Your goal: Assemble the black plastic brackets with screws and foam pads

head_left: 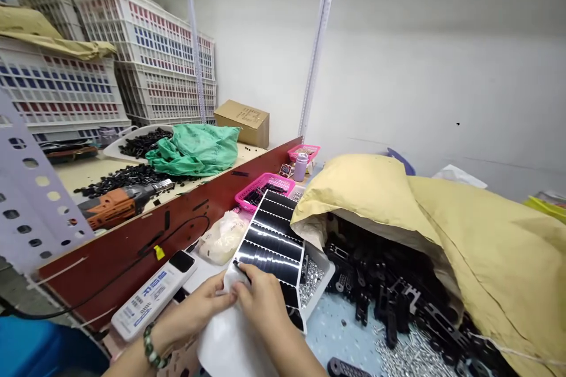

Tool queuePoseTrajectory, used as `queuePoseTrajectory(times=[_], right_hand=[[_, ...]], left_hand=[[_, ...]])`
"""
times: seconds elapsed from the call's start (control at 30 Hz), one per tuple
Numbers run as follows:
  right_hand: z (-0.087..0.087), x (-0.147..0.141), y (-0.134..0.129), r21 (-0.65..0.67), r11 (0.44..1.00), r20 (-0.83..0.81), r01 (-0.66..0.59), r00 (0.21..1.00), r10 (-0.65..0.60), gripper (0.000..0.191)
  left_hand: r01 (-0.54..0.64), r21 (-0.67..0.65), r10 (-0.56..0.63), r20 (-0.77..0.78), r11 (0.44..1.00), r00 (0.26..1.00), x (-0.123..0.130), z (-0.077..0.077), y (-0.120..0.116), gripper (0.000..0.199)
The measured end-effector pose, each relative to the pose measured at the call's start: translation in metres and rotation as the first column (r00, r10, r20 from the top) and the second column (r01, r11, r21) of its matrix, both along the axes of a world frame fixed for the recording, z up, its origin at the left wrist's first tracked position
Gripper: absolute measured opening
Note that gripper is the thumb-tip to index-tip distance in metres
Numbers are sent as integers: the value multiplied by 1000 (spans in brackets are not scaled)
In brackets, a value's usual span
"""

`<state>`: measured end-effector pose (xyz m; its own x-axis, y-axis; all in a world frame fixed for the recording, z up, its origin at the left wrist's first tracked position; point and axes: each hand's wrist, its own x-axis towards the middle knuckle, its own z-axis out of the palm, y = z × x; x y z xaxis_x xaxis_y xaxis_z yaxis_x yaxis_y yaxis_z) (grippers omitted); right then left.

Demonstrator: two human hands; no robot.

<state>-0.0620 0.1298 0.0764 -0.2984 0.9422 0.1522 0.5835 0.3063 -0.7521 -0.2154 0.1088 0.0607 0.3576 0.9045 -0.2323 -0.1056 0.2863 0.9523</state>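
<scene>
Glossy black label sheet (270, 241), striped in rows, lying across white screw tray (325, 277).
Left hand (194, 306) and right hand (260, 306) pinch white backing film (232, 339) at the sheet's lower edge.

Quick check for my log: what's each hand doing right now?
Left hand: closed, pinching the white sheet.
Right hand: closed, also pinching the white sheet.
</scene>
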Motion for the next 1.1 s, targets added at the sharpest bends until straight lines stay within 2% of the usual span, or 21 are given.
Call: queuePoseTrajectory(times=[0.1, 0.13, 0.23, 0.3, 0.33, 0.4, 0.43, 0.47, 0.5, 0.53, 0.57, 0.6, 0.67, 0.73, 0.8, 0.9, 1.0, 1.07, 1.1], right_hand=[[-3, 5, 9, -40, 999, -130, -26, 991, 20, 15], [-4, 7, 14, -62, 997, -205, -47, 978, 34, 14], [-9, 11, 32, -168, 984, -416, -62, 909, -13, 37], [-13, 17, 44, -225, 974, -471, -30, 878, -82, 41], [-13, 20, 47, -241, 970, -480, -17, 871, -104, 42], [-11, 27, 46, -233, 972, -508, 25, 849, -144, 40], [-9, 29, 42, -188, 980, -513, 60, 845, -150, 37], [-7, 30, 34, -108, 989, -504, 101, 852, -142, 33], [-5, 30, 24, 5, 991, -475, 137, 872, -118, 27], [-3, 30, 12, 136, 979, -421, 151, 904, -80, 23], [-2, 30, -1, 262, 956, -340, 135, 940, -40, 23], [-3, 30, -14, 357, 929, -246, 101, 969, -10, 27], [-6, 37, -36, 457, 889, -83, 34, 997, 5, 49], [-10, 54, -53, 461, 887, 27, 1, 1000, -15, 75], [-12, 79, -66, 397, 918, 59, -1, 998, -24, 80], [-2, 114, -84, 305, 952, -23, 24, 1000, -18, 58], [12, 137, -101, 279, 957, -4, -84, 996, 89, 38], [15, 153, -110, 242, 963, 5, -122, 992, 125, 27], [14, 162, -114, 214, 974, -31, -71, 996, 80, 23]], left_hand=[[45, 14, -44, -21, 999, 999, 0, 1, 6, 64], [58, 16, -58, -26, 998, 998, -2, 2, 7, 66], [64, 34, -61, -100, 997, 993, -16, 1, 6, 70], [-36, 106, 65, -286, 994, 956, -28, -2, 0, 70], [-118, 194, 188, -396, 974, 899, -34, -4, -5, 69], [-265, 423, 470, -512, 867, 719, -39, -6, -18, 65], [-301, 498, 554, -506, 813, 661, -37, -6, -26, 61], [-319, 517, 577, -477, 794, 663, -32, -5, -33, 57], [-320, 467, 530, -437, 824, 727, -24, -2, -40, 52], [-308, 363, 439, -369, 880, 819, -12, 1, -46, 51], [-279, 227, 334, -256, 933, 907, 1, 4, -49, 55], [-242, 117, 255, -116, 963, 960, 15, 8, -51, 59], [-257, 41, 256, 23, 966, 966, 41, 14, -51, 56], [-277, 97, 279, -1, 956, 960, 61, 17, -50, 53], [-236, 172, 252, -82, 957, 964, 73, 16, -52, 53], [-59, 179, 85, -144, 982, 986, 84, 10, -62, 51], [98, 148, -66, -202, 984, 977, 97, 5, -75, 50], [115, 153, -73, -260, 981, 963, 109, 2, -81, 49], [115, 176, -60, -290, 978, 955, 115, 1, -84, 48]])
